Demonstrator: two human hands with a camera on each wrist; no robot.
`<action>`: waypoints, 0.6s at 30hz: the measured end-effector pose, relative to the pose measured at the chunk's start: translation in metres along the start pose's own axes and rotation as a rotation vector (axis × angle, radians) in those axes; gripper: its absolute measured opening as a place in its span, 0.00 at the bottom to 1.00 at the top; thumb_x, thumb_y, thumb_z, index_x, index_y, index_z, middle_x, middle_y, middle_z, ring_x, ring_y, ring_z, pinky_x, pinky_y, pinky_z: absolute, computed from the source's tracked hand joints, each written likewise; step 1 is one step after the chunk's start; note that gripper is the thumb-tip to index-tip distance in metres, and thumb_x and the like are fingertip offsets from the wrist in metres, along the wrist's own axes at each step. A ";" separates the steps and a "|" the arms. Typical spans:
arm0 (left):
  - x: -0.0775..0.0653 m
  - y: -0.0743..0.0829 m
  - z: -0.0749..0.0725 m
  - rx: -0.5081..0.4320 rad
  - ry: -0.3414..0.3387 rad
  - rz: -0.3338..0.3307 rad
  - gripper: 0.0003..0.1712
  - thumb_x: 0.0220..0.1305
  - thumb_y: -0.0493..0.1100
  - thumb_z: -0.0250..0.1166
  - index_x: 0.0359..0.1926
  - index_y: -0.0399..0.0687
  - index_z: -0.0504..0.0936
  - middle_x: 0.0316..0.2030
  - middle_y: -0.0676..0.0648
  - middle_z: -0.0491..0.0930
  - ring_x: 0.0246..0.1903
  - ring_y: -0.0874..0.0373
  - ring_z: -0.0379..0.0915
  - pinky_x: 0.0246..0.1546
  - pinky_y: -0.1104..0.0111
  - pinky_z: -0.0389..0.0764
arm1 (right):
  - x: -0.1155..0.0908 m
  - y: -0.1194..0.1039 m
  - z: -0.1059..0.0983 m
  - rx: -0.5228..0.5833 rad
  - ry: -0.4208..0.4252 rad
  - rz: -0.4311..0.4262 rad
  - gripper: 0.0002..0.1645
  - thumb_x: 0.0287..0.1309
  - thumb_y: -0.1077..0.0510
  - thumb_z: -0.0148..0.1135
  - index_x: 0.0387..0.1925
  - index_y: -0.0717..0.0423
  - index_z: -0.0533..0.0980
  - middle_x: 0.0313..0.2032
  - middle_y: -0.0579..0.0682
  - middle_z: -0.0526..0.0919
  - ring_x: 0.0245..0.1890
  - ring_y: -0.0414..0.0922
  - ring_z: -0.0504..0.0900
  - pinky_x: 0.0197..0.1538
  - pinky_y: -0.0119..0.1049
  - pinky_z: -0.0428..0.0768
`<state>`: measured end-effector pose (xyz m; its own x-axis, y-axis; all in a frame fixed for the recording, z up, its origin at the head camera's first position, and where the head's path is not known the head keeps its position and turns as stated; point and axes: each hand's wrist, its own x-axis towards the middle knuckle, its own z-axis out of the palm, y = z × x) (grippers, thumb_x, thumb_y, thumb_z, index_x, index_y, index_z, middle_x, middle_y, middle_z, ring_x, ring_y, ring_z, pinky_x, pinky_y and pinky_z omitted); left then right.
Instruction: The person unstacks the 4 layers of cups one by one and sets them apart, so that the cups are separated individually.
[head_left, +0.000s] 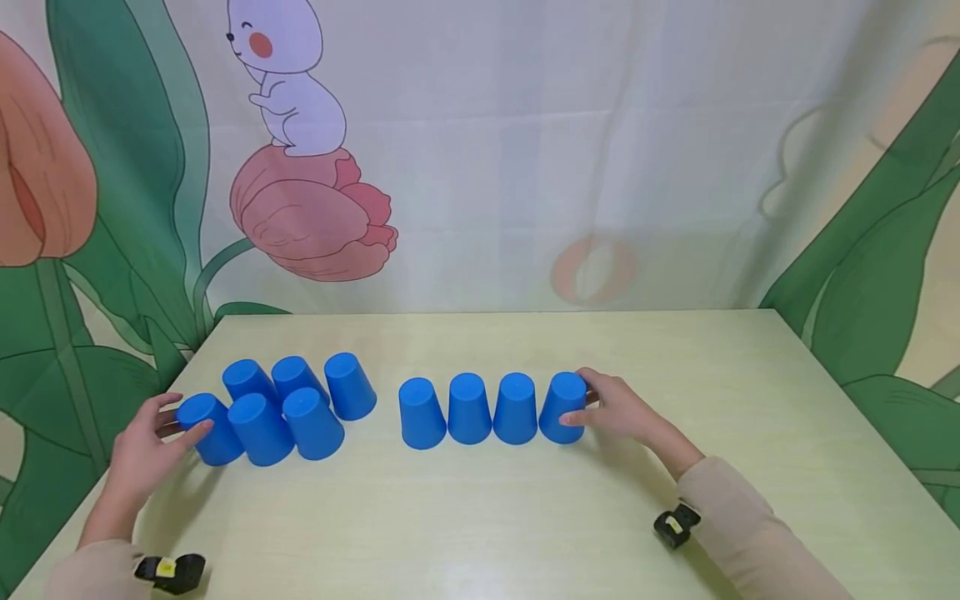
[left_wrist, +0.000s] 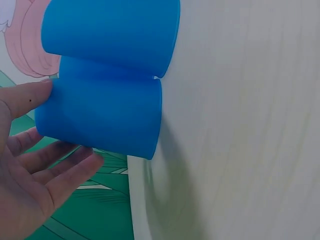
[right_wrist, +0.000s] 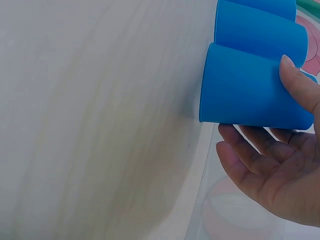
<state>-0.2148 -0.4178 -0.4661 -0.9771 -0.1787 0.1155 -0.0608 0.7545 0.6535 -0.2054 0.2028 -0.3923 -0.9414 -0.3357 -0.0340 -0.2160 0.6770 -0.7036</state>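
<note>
At the left end of the front row stands an upside-down blue cup point(head_left: 213, 433). My left hand point(head_left: 146, 454) is around its upper part, the thumb on the near side and the fingers on the outer side; the left wrist view shows this cup point(left_wrist: 100, 112) beside its neighbour. On the right, my right hand point(head_left: 615, 408) holds the last blue cup point(head_left: 562, 408) of a separate row, thumb in front and fingers behind. In the right wrist view, the thumb lies on this cup's wall point(right_wrist: 245, 90), with fingers along its far side.
Two more cups point(head_left: 261, 429) continue the left front row, with three cups point(head_left: 350, 387) behind, the rightmost slightly apart. Three upside-down cups point(head_left: 469, 408) line up left of the right-held one. All stand on a pale wooden table point(head_left: 450, 525) before a printed curtain point(head_left: 487, 167).
</note>
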 end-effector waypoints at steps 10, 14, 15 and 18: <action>-0.011 0.031 -0.023 0.022 0.186 0.069 0.40 0.61 0.60 0.54 0.69 0.56 0.50 0.60 0.37 0.64 0.56 0.41 0.63 0.48 0.49 0.70 | 0.000 -0.002 -0.001 -0.016 0.006 0.014 0.33 0.49 0.51 0.67 0.52 0.64 0.67 0.47 0.59 0.76 0.47 0.56 0.75 0.48 0.52 0.75; -0.043 0.108 -0.043 -0.001 0.188 0.076 0.36 0.64 0.53 0.54 0.68 0.47 0.53 0.60 0.34 0.63 0.57 0.38 0.61 0.51 0.53 0.69 | 0.000 -0.002 -0.001 -0.012 0.007 0.019 0.32 0.48 0.52 0.68 0.51 0.64 0.67 0.47 0.59 0.76 0.47 0.57 0.75 0.48 0.52 0.75; -0.050 0.124 -0.046 -0.010 0.187 0.092 0.35 0.65 0.51 0.54 0.68 0.44 0.53 0.59 0.32 0.63 0.57 0.37 0.61 0.51 0.53 0.68 | 0.000 -0.002 -0.001 -0.010 0.004 0.013 0.32 0.49 0.52 0.68 0.51 0.64 0.67 0.47 0.59 0.76 0.46 0.57 0.75 0.47 0.52 0.75; -0.064 0.156 -0.052 0.003 0.188 0.133 0.33 0.65 0.48 0.54 0.66 0.41 0.54 0.58 0.32 0.65 0.56 0.36 0.62 0.51 0.66 0.70 | 0.000 -0.001 -0.001 -0.005 0.001 0.009 0.32 0.48 0.52 0.68 0.51 0.64 0.67 0.46 0.59 0.77 0.46 0.56 0.76 0.47 0.52 0.75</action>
<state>-0.1517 -0.3217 -0.3329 -0.9215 -0.1920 0.3377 0.0649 0.7809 0.6213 -0.2053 0.2023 -0.3908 -0.9435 -0.3291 -0.0393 -0.2091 0.6829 -0.7000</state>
